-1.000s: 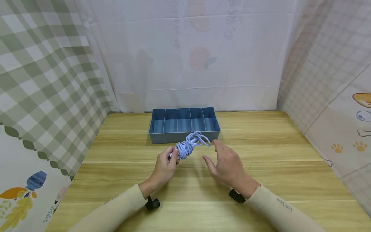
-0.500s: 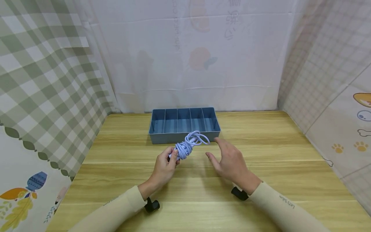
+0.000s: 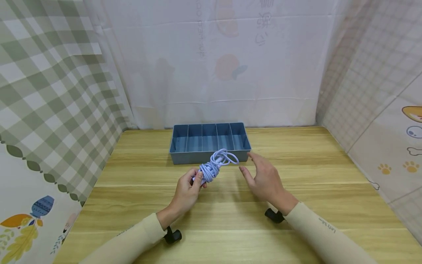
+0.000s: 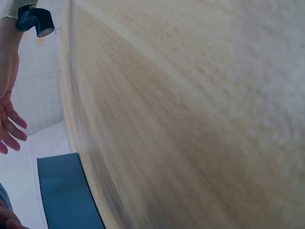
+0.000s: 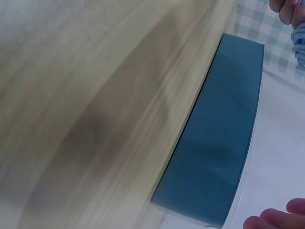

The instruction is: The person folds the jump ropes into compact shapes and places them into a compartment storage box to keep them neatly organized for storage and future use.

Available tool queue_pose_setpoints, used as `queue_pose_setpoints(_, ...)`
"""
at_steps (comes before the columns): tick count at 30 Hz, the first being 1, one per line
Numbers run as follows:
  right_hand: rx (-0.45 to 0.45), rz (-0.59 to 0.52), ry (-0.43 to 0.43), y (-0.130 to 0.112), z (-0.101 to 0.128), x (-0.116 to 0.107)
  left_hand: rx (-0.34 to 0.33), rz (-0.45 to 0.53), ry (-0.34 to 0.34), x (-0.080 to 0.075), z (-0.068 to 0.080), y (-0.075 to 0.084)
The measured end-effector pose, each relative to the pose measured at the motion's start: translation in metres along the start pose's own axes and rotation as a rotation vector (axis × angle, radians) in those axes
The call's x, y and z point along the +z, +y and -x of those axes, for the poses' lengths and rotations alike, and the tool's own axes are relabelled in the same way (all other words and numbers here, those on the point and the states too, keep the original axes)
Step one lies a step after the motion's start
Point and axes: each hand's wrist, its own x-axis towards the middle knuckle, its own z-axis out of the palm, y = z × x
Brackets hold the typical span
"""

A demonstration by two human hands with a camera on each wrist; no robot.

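Note:
A lavender cord [image 3: 209, 171] is wound tightly round itself into a bundle, with loose loops at its far end. A pale straight piece shows among the loops; its kind is unclear. My left hand [image 3: 185, 191] grips the near end, thumb on top, above the table. To the right, my right hand [image 3: 265, 181] is apart from the cord, holding nothing, thumb and fingers spread. In the right wrist view, part of the cord [image 5: 299, 45] shows at the upper right edge. The left wrist view catches the relaxed right hand [image 4: 8, 105].
Behind the hands stands a blue-grey divided box [image 3: 188, 158] with several compartments. It rests on the wooden table [image 3: 296, 157]. A checked cloth [image 3: 59, 73] hangs on the left, a white sheet [image 3: 148, 55] at the back, and a printed cloth [image 3: 372, 128] on the right.
My right hand has moved a little to the right and away from me, farther from the cord loops. The left hand and the cord have stayed nearly still.

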Motion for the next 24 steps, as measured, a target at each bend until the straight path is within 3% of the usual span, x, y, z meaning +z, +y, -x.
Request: queue_pose_setpoints(24, 0.066, -0.077, 0.003, 0.015, -0.021, -0.002, -0.071, 0.092, -0.037, -0.006, -0.001, 0.003)
